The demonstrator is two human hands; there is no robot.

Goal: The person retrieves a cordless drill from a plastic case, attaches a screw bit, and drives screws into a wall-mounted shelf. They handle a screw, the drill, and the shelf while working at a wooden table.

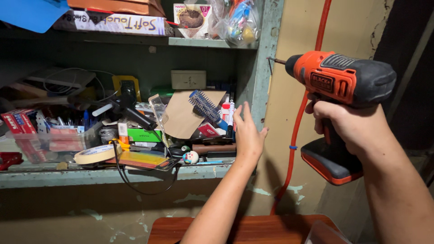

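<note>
The right hand (346, 124) is clenched around the grip of an orange and black cordless drill (339, 95), whose bit tip touches the green shelf frame (264, 68). The left hand (247, 133) is released, fingers spread, beside the frame's edge, near a blue hairbrush (205, 108) on the cluttered shelf (113, 174).

Right hand (348, 124) grips an orange drill (341, 81); left hand (247, 135) open beside shelf (113, 174).
</note>
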